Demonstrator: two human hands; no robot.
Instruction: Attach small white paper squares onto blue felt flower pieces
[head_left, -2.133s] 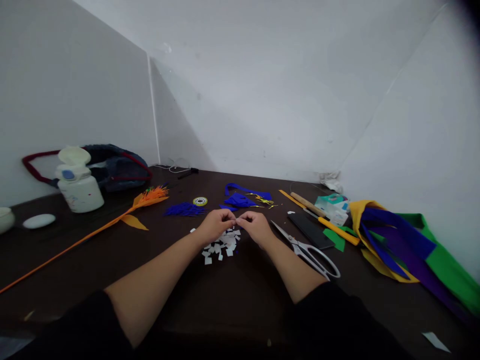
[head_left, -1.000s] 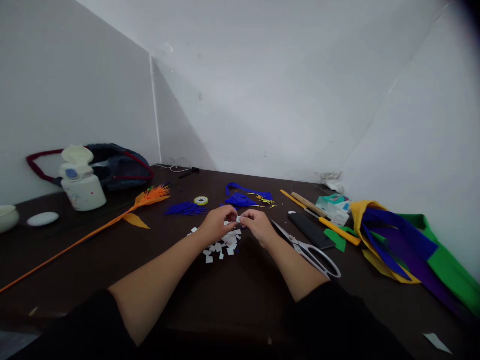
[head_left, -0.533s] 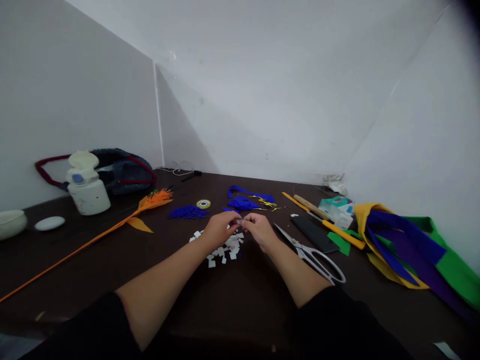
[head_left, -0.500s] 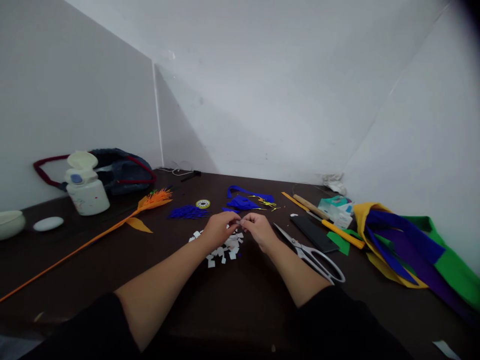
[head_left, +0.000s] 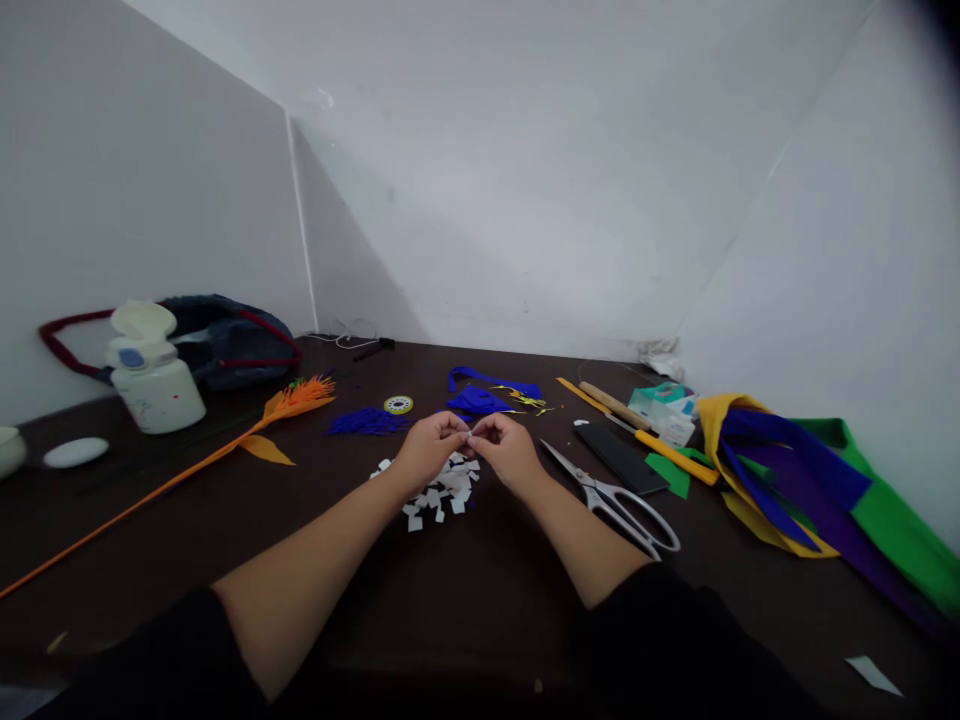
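Both hands are raised just above the worktop, fingertips meeting. My left hand and right hand are each closed to a narrow pinch on one small white piece, which is held between them over the heap of white squares. The piece is too small to tell whether it is flat or folded. Judged progress: many squares lie cut and loose in the heap and only this one is in hand, so most of them look unhandled. The scissors lie beside my right forearm, not touched. The blue fringe and tape roll sit just beyond the hands.
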